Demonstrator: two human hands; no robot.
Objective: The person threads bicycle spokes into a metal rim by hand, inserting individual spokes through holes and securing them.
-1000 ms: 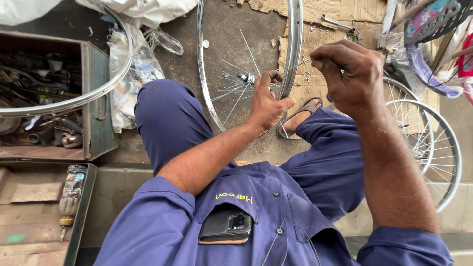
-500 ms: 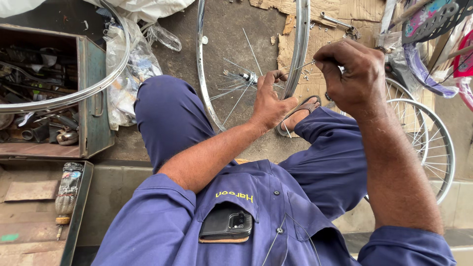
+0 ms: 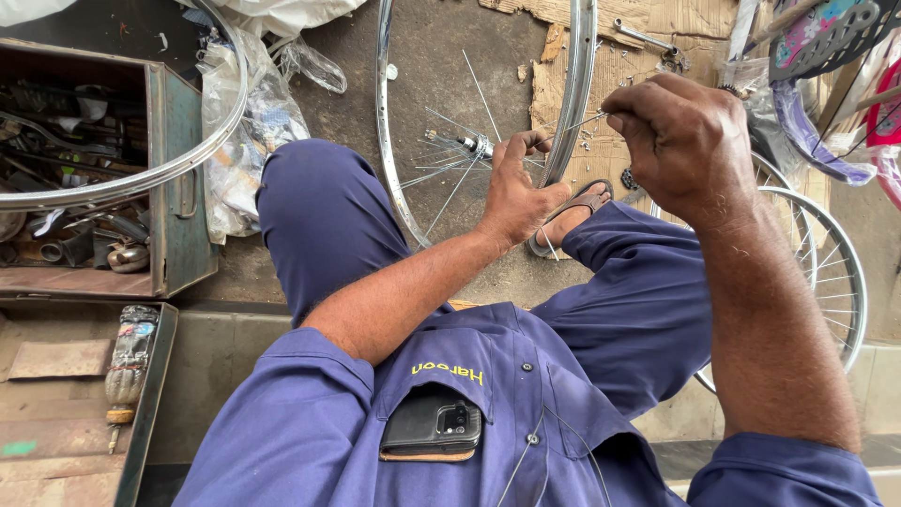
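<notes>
The bicycle wheel rim (image 3: 584, 84) stood on edge on the ground between the person's knees, its plane running away from the body, so only its near arc and 2 bright sides showed. The hub (image 3: 472, 144) hung inside the hoop, left of the rim's right-hand side, with loose spokes (image 3: 441, 174) fanning from it.

The left hand (image 3: 519, 192) was closed on that right-hand side of the rim, thumb outside and fingers curled over the inner face toward the hub. The right hand (image 3: 683, 141) was raised to the right of the rim, a little nearer the camera, clenched, with its fingertips pinching the outer end of 1 thin spoke (image 3: 574, 125).

That spoke's long axis ran from the pinch leftward and slightly down, across the rim, toward the hub. So the rim lay just left of the right hand, and the left hand touched it, plainly the nearer of the 2.

A sandalled foot (image 3: 572, 211) rested by the rim's lower arc. An open toolbox (image 3: 178, 188) sat well apart at the left.
</notes>
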